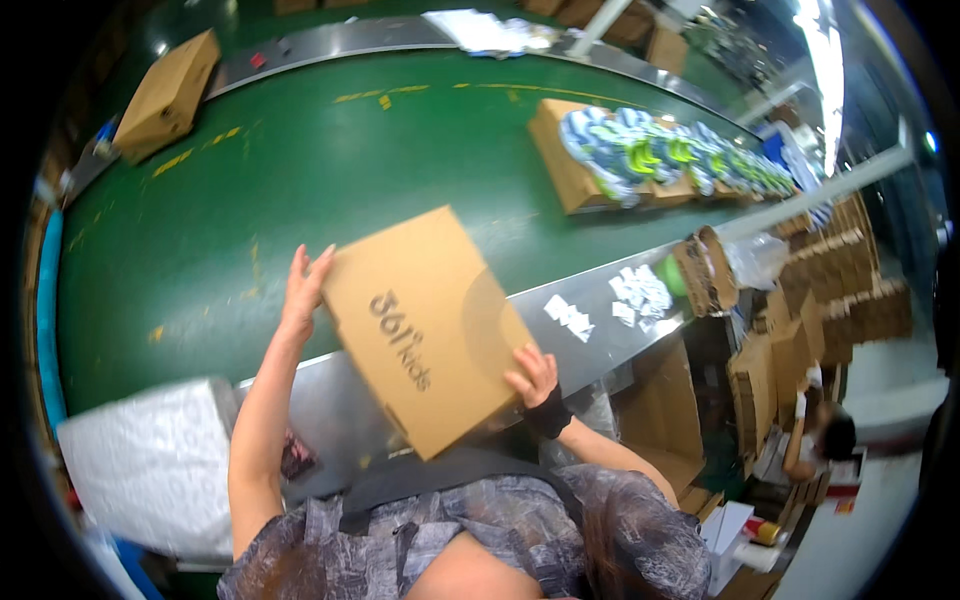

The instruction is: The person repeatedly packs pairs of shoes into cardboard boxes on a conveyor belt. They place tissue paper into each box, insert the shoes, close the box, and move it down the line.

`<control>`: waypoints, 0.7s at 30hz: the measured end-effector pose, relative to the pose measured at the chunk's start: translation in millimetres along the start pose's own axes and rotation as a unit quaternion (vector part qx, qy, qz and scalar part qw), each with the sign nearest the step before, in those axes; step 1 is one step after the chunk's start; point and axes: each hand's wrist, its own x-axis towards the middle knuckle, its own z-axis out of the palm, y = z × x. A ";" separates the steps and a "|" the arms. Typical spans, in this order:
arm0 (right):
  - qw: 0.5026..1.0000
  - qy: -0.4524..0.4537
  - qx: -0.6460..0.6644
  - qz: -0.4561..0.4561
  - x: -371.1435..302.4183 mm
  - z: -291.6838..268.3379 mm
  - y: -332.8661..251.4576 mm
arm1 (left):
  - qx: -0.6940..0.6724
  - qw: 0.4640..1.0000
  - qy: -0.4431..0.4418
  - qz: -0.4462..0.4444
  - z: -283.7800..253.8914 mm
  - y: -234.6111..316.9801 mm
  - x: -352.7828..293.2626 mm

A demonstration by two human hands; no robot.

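A closed brown cardboard shoe box (425, 330) with dark print on its lid lies at a slant before me, between my two hands. At its far left corner, my left hand (307, 290) bears against the edge, fingers stretched upward and part of the hand hidden by the box. My right hand (535, 375) grips the near right edge, its fingers bent over the lid. A black band circles that wrist. Beneath the box are the green conveyor belt (310, 180) and its metal rim (340, 405).
Blue-white and lime shoes (680, 150) line boxes at the far right. Small white papers (640, 297) lie on the right rim, beside a cut carton (707, 270). A white wrapped bundle (150, 465) sits left; another box (168, 95) stands far left. A gloved person (800, 450) is at lower right.
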 end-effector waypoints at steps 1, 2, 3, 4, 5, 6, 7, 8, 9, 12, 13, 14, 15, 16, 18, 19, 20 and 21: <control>1.000 0.021 -0.006 -0.007 -3.1 0.1 1.9 | 0.011 0.997 -0.075 -0.019 0.6 -1.2 14.8; 0.999 0.043 -0.032 0.004 -6.2 -0.1 6.8 | 0.022 0.988 -0.149 -0.039 7.6 -1.7 30.5; 0.998 0.055 -0.041 0.015 -13.4 5.9 1.5 | 0.033 0.989 -0.143 -0.020 13.6 -5.1 31.9; 0.996 0.066 -0.051 0.024 -17.0 9.6 -2.0 | 0.042 0.990 -0.135 -0.001 20.4 -7.5 32.9; 0.991 0.091 -0.082 0.052 -14.0 12.3 2.9 | 0.049 0.991 -0.126 0.017 27.3 -8.8 33.8; 0.990 0.089 -0.092 0.062 -18.1 18.4 1.7 | 0.030 0.993 -0.107 0.038 31.0 -12.6 33.3; 0.994 0.046 -0.069 0.072 -13.6 9.6 -7.7 | 0.015 0.996 -0.078 0.051 29.3 -16.4 37.9; 0.994 0.015 -0.072 0.076 -13.7 7.9 -11.1 | 0.043 0.990 -0.132 0.030 19.3 -17.5 44.9; 0.994 0.015 -0.052 0.096 -7.3 3.4 -19.7 | 0.054 0.989 -0.138 0.007 14.9 -11.2 43.5; 0.991 0.064 -0.095 0.074 -11.9 16.3 -16.6 | 0.022 0.994 -0.099 -0.025 18.4 -8.7 26.9; 0.991 0.067 -0.090 0.070 -11.6 17.2 -16.0 | 0.028 0.994 -0.104 -0.034 14.1 -7.7 22.6; 0.992 0.070 -0.084 0.066 -11.7 17.6 -16.3 | 0.034 0.993 -0.109 -0.042 8.5 -6.1 17.8; 0.992 0.073 -0.085 0.064 -12.5 16.2 -14.4 | 0.037 0.991 -0.120 -0.049 6.7 -5.5 14.7; 0.992 0.068 -0.084 0.059 -13.5 16.5 -13.3 | 0.039 0.991 -0.115 -0.052 4.8 -8.2 13.7; 0.994 0.059 -0.082 0.049 -13.4 18.8 -10.6 | 0.044 0.992 -0.104 -0.055 2.2 -19.4 16.4; 0.993 0.071 -0.080 0.045 -11.1 19.7 -9.4 | 0.024 0.994 -0.093 -0.059 1.5 -28.5 21.4; 0.993 0.082 -0.077 0.041 -7.9 19.6 -8.9 | 0.024 0.996 -0.054 -0.065 1.9 -35.3 27.3; 0.993 0.089 -0.073 0.038 -6.9 17.5 -11.0 | 0.023 0.997 -0.013 -0.075 2.8 -41.6 27.4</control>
